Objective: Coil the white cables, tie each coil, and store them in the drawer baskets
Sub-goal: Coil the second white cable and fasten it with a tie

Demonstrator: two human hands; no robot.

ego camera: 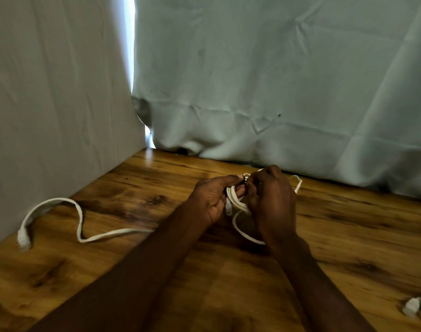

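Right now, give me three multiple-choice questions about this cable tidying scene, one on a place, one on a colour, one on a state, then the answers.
1. Where does the loose flat white cable with the plug end lie?
A. On the wooden table, on the person's left
B. Hanging from the cloth
C. Across the right forearm

2. What colour is the cloth backdrop behind the wooden table?
A. Red
B. Pale grey-white
C. Black

3. What are the left hand and right hand doing?
A. Resting flat on the table
B. Both gripping the white cable coil
C. Hanging at the sides

Answers: 1 A, it snakes over the wood near the left cloth. 2 B, the draped fabric is pale. 3 B, fingers curl round the bundled loops.
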